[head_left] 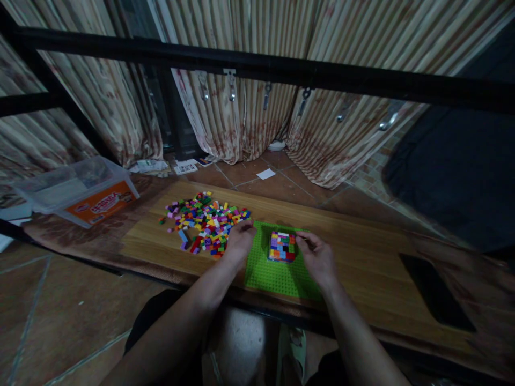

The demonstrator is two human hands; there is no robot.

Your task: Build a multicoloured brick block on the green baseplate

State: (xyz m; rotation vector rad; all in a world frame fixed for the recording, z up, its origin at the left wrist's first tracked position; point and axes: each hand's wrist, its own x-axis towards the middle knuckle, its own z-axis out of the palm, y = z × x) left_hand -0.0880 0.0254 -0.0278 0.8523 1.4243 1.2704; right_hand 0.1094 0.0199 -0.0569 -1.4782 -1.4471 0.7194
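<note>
A bright green baseplate [269, 273] lies on a low wooden board [354, 252]. On it stands a small block [282, 246] built of many-coloured bricks. My right hand [317, 257] rests just right of the block, fingers curled towards its side; what they pinch is too small to name. My left hand [240, 240] lies at the plate's left edge, fingers bent down at the rim of a loose pile of small coloured bricks [203, 220].
A clear plastic box with an orange label [80, 190] sits at the far left. A dark flat rectangle [436, 292] lies on the board's right end. A black metal frame [257, 64] crosses overhead; curtains [249, 123] hang behind. Papers lie on the tiled floor.
</note>
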